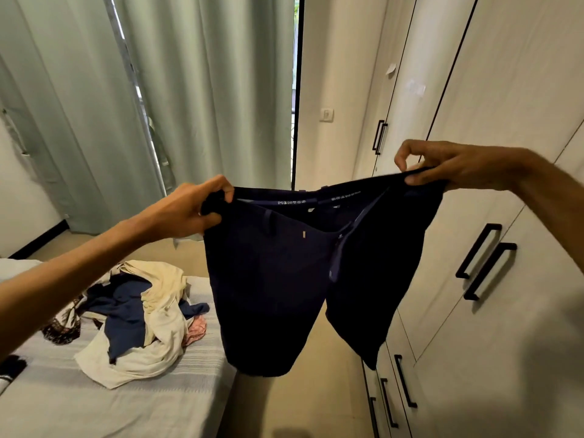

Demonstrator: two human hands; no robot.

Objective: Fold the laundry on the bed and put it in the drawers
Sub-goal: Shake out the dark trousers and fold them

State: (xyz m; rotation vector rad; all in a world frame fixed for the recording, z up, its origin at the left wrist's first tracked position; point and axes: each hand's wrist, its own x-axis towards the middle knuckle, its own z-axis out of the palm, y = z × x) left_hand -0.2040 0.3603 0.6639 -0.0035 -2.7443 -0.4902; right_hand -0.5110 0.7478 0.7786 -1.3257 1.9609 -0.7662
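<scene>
Navy cloth fills the middle of the head view: a pair of dark shorts hangs in the air by its waistband, fly open, both legs dangling free above the floor between bed and wardrobe. The left hand grips one end of the waistband in a closed fist; the right hand pinches the other end between thumb and fingers, the two hands held well apart.

The right-hand pinch looks the lighter hold, so a shake to straighten the legs could pull that end loose and drop the shorts to the floor. With the fly gaping, the front may also fold crooked unless the halves are laid together first.

The bed carries a pale grey striped cover, and on it lies a laundry pile of cream, blue and pink pieces, unfolded. Pale green curtains hang behind. On the right stands a white wardrobe with black bar handles, and low drawers below, all closed.
</scene>
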